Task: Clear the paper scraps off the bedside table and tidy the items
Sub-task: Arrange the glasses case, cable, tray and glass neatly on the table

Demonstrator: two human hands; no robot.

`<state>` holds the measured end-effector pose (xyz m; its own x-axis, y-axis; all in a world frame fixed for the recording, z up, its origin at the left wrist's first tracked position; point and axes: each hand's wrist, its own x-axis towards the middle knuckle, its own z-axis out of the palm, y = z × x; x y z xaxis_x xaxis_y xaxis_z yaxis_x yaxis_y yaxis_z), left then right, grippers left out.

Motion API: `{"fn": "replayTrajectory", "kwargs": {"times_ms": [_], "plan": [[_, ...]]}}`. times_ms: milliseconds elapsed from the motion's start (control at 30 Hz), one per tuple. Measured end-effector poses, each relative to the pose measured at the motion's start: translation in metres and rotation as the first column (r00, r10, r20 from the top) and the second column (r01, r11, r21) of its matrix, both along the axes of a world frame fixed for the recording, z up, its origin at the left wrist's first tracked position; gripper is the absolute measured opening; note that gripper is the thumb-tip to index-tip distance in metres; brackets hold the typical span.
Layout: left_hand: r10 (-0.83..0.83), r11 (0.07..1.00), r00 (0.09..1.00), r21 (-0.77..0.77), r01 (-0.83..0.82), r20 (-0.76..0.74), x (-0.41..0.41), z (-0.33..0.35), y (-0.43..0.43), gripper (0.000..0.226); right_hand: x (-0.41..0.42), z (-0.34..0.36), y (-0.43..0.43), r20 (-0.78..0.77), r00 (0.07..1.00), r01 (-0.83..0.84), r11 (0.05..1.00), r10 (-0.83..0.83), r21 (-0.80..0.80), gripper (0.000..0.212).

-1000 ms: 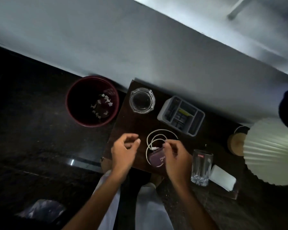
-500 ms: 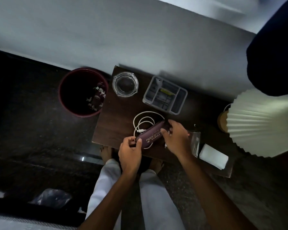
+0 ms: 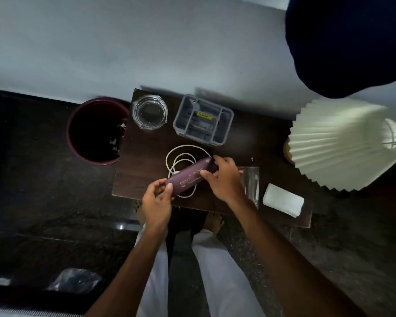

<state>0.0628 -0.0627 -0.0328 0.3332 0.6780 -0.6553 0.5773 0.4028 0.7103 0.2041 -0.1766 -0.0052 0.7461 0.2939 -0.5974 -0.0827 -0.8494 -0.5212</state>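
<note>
The purple case (image 3: pixel 191 176) hides part of the white cable (image 3: pixel 183 156).

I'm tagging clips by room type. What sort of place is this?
Probably a bedroom or hotel room: a small dark wooden bedside table against the wall, a pleated lamp shade, and a glass ashtray beside a waste bin.

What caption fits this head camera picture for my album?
Both hands, left hand and right hand, hold a purple case over a coiled white cable on the bedside table.
</note>
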Motion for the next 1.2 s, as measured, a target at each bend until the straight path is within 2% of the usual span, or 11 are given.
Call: {"fn": "replayTrajectory", "kwargs": {"times_ms": [167,300,433,600,700,767,833,900,1033,1100,1200], "plan": [[-0.023,1.000,0.994,0.022,0.021,0.104,0.001,0.014,0.013,0.019,-0.005,0.022,-0.015,0.078,0.993,0.082,0.987,-0.093,0.135,0.048],[-0.122,0.991,0.970,0.079,0.107,0.210,0.034,0.041,0.010,0.018,0.003,0.041,-0.032,0.127,0.929,0.307,0.916,-0.347,0.257,0.039],[-0.223,0.968,0.944,0.170,0.185,0.243,0.084,0.063,0.000,0.015,0.017,0.051,-0.038,-0.114,0.798,0.575,0.692,-0.592,0.436,0.047],[-0.223,0.963,0.942,0.206,0.173,0.250,0.129,0.074,-0.017,0.020,0.039,0.034,-0.036,-0.417,0.537,0.811,0.314,-0.733,0.493,0.064],[-0.268,0.941,0.935,0.270,0.203,0.230,0.143,0.075,-0.026,0.020,0.050,0.022,-0.038,-0.474,0.438,0.853,0.188,-0.764,0.486,0.061],[-0.299,0.935,0.929,0.260,0.241,0.217,0.147,0.074,-0.033,0.019,0.054,0.017,-0.040,-0.462,0.403,0.860,0.154,-0.790,0.487,0.055],[-0.345,0.915,0.919,0.289,0.283,0.190,0.151,0.072,-0.039,0.024,0.058,0.010,-0.045,-0.403,0.404,0.857,0.186,-0.822,0.480,0.051],[-0.391,0.890,0.905,0.319,0.326,0.165,0.153,0.071,-0.045,0.030,0.060,0.008,-0.048,-0.319,0.423,0.856,0.259,-0.848,0.447,0.049],[-0.474,0.841,0.877,0.334,0.426,0.073,0.153,0.067,-0.053,0.044,0.058,0.004,-0.053,0.042,0.593,0.768,0.581,-0.804,0.269,0.056],[-0.509,0.814,0.860,0.342,0.470,0.027,0.153,0.065,-0.056,0.048,0.059,0.002,-0.052,0.108,0.629,0.736,0.634,-0.770,0.236,0.062],[-0.555,0.787,0.831,0.330,0.521,0.013,0.157,0.063,-0.059,0.052,0.065,-0.004,-0.054,0.097,0.668,0.712,0.671,-0.738,0.207,0.070]]}}
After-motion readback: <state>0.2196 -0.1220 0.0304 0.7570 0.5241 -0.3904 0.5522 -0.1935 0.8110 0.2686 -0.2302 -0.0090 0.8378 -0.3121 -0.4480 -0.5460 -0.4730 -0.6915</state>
